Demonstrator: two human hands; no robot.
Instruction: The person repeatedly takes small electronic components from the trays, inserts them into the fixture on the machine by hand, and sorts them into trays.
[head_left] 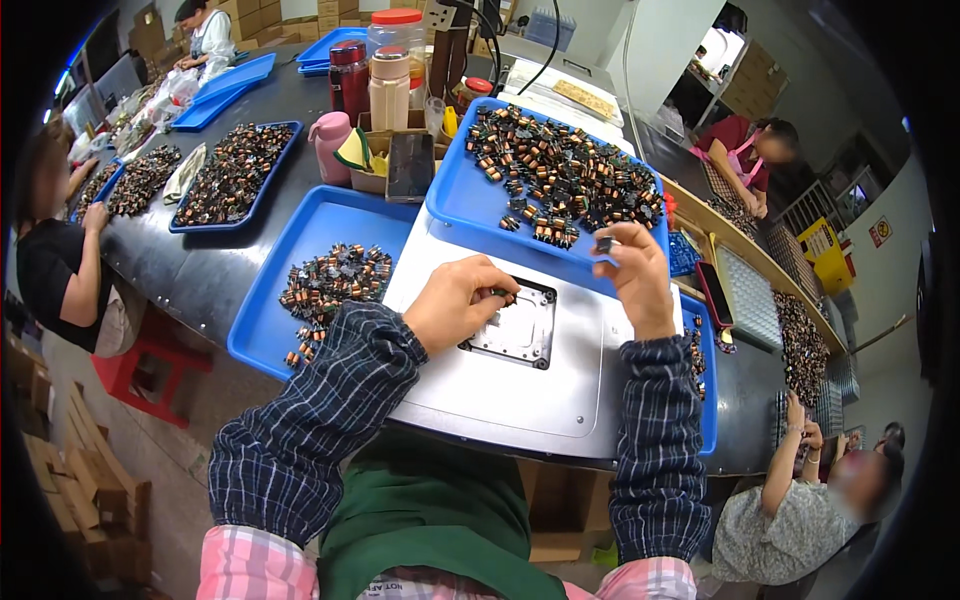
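My left hand (458, 300) is closed, its fingertips pinching a small coil component (505, 296) over the dark-framed square recess (515, 335) in a silver metal machine top (480, 405). Higher up on the right, my right hand (638, 275) pinches a small black-topped component (604, 245) between thumb and finger. That hand is raised by the near edge of a blue tray (460, 195), which holds a heap of copper-wound coil components (560, 165). Both forearms wear dark plaid sleeve covers.
Another blue tray (320, 215) with coil components lies left of the machine. Behind it stand a pink bottle (331, 148), a red flask (349, 78) and a small box holding a phone-like dark slab (410, 165). A red phone (714, 295) rests at right. Several people work around the table.
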